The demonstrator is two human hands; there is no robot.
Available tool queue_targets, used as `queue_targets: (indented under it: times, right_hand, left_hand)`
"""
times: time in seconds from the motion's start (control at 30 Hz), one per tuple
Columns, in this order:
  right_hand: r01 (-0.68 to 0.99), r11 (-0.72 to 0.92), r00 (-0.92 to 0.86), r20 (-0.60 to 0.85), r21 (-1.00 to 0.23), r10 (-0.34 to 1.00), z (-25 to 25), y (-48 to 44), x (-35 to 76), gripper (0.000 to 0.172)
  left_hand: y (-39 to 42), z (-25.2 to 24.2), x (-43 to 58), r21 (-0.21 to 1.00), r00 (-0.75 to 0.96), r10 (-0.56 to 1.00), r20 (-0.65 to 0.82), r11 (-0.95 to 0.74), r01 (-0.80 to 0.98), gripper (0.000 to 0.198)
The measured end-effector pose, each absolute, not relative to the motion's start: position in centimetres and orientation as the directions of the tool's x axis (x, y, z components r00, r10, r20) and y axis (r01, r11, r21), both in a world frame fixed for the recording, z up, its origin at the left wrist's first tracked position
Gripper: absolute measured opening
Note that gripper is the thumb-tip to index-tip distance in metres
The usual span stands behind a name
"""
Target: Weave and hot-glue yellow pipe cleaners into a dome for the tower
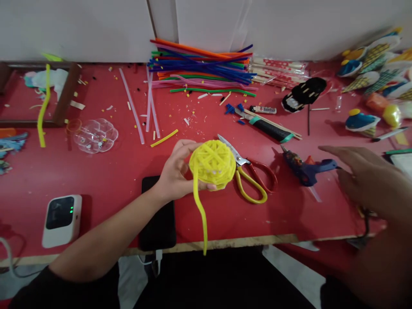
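My left hand [175,171] is closed round a yellow ball of wound pipe cleaner [212,163], held just above the red table [106,171]. A loose yellow tail hangs from the ball down past the table's front edge. My right hand [363,176] is blurred, with fingers stretched out and nothing in them, hovering close to the blue glue gun [305,167]. Scissors with red and yellow handles [251,176] lie between the ball and the glue gun.
A pile of coloured pipe cleaners [206,64] lies at the back. A black phone [157,214] and a white device [61,219] sit near the front edge. A clear plastic tray [95,135] is at the left, craft birds [373,73] at the right, a utility knife [270,128] mid-table.
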State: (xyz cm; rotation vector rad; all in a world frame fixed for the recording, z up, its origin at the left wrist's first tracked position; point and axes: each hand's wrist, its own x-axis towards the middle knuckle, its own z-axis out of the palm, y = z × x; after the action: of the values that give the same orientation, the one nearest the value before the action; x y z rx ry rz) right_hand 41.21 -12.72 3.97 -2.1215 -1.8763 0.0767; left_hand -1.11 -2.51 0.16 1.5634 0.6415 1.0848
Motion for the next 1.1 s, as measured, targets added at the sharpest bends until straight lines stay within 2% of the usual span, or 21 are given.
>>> queue_targets:
  times: [0.07, 0.1, 0.17, 0.2, 0.23, 0.27, 0.37, 0.5, 0.6, 0.67, 0.77, 0.87, 1.0, 1.1]
  right_hand:
    - [0.974, -0.069, 0.136, 0.310, -0.217, 0.941, 5.8, -13.7, 36.4, 0.032]
    - [0.965, -0.053, 0.157, 0.403, -0.257, 0.902, 6.5, -14.1, 33.5, 0.021]
    - [0.893, 0.088, 0.128, 0.434, -0.442, 0.892, 7.3, -14.5, 27.5, 0.015]
    - [0.806, 0.225, 0.040, 0.429, -0.548, 0.902, 7.4, -14.5, 24.7, 0.010]
    - [0.723, 0.265, -0.020, 0.364, -0.637, 0.931, 7.4, -14.3, 22.2, 0.007]
    - [0.655, 0.284, -0.054, 0.331, -0.701, 0.942, 7.3, -14.0, 20.2, 0.011]
    - [0.439, 0.239, -0.028, 0.253, -0.866, 0.967, 6.7, -12.8, 16.4, 0.027]
    - [0.268, 0.137, 0.029, 0.151, -0.954, 0.988, 6.8, -11.4, 15.5, 0.020]
    - [0.263, 0.117, -0.003, 0.121, -0.958, 0.993, 7.3, -10.8, 16.0, 0.014]
    - [0.356, 0.152, 0.006, 0.165, -0.922, 0.986, 7.6, -10.5, 16.4, 0.010]
    - [0.561, 0.223, 0.041, 0.296, -0.797, 0.954, 7.9, -10.2, 17.1, 0.006]
    - [0.680, 0.270, 0.045, 0.407, -0.681, 0.912, 7.9, -10.0, 17.6, 0.007]
    - [0.729, 0.322, 0.030, 0.499, -0.604, 0.866, 7.5, -9.8, 18.0, 0.006]
    - [0.721, 0.349, 0.003, 0.506, -0.599, 0.863, 7.2, -9.7, 18.1, 0.009]
  left_hand:
    - [-2.6, -0.2, -0.9, 0.955, 0.369, 0.881, 0.298, -0.275, -0.115, 0.074]
    - [-2.8, -0.3, -0.7, 0.963, 0.342, 0.901, 0.266, -0.237, -0.125, 0.073]
    - [-3.1, -0.4, -0.3, 0.978, 0.325, 0.926, 0.192, -0.151, -0.147, 0.068]
    - [-3.2, -0.4, -0.2, 0.981, 0.320, 0.932, 0.169, -0.127, -0.149, 0.067]
    - [-3.4, -0.4, -0.1, 0.983, 0.309, 0.938, 0.159, -0.119, -0.143, 0.066]
    - [-3.5, -0.5, -0.1, 0.984, 0.294, 0.942, 0.160, -0.127, -0.129, 0.066]
    - [-3.5, -1.0, -0.4, 0.972, 0.231, 0.945, 0.233, -0.223, -0.071, 0.071]
    - [-3.3, -1.6, -0.9, 0.930, 0.224, 0.905, 0.362, -0.365, -0.030, 0.089]
    - [-3.2, -1.1, -0.8, 0.918, 0.281, 0.879, 0.386, -0.395, -0.026, 0.084]
    - [-3.2, -0.4, -0.5, 0.920, 0.315, 0.869, 0.383, -0.389, -0.045, 0.074]
    - [-3.5, 0.4, -0.2, 0.933, 0.342, 0.871, 0.353, -0.353, -0.066, 0.058]
    - [-3.7, 0.6, -0.1, 0.946, 0.346, 0.882, 0.319, -0.319, -0.060, 0.054]
    - [-3.8, 0.5, -0.1, 0.953, 0.365, 0.882, 0.298, -0.296, -0.064, 0.053]
    - [-3.8, 0.5, -0.2, 0.958, 0.391, 0.874, 0.287, -0.269, -0.102, 0.052]
